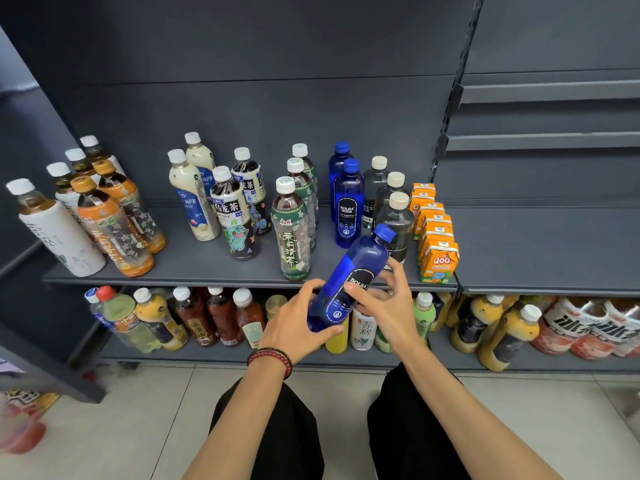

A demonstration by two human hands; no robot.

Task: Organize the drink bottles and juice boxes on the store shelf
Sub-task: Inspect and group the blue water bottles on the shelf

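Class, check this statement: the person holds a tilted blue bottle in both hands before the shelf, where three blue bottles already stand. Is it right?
Not quite. The head view shows two standing blue bottles on the shelf, not three. The rest holds: left hand and right hand hold the tilted blue bottle before it.

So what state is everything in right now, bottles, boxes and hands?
held blue bottle: tilted, capped, in both hands.
left hand: grips its base.
right hand: holds its middle.
shelf blue bottles: upright, capped.
green tea bottles: upright, capped.
juice boxes: upright, in a row.
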